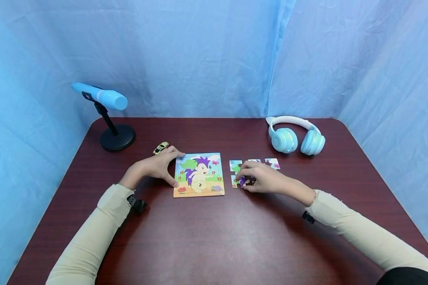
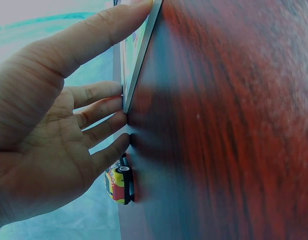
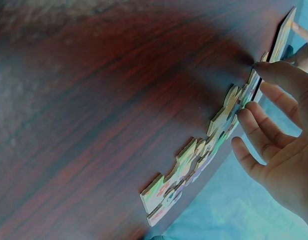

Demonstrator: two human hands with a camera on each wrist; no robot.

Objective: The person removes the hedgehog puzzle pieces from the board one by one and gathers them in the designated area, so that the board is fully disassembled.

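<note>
My left hand (image 1: 160, 163) spans the left side of a flat square board (image 1: 216, 193) printed with a purple hedgehog. The thumb (image 2: 101, 32) lies on the board's lower left corner, while the fingers (image 2: 98, 95) reach the upper left corner, spread and nearly straight. To the right of the board, my right hand (image 1: 265, 177) is over several loose jigsaw pieces (image 1: 235, 165). Its thumb and fingers are spread, with the tips right at the pieces nearest the board. Part of these pieces is hidden under the hand. The right wrist view shows more jigsaw pieces (image 3: 178, 175) lying flat alongside.
A small toy car (image 1: 161, 148) sits just behind my left hand. At the back left stands a blue microphone (image 1: 107, 97) on a black stand (image 1: 117, 137). Pale blue headphones (image 1: 284, 139) lie at the back right. Blue curtains (image 1: 199, 59) surround the dark wooden table (image 1: 207, 233).
</note>
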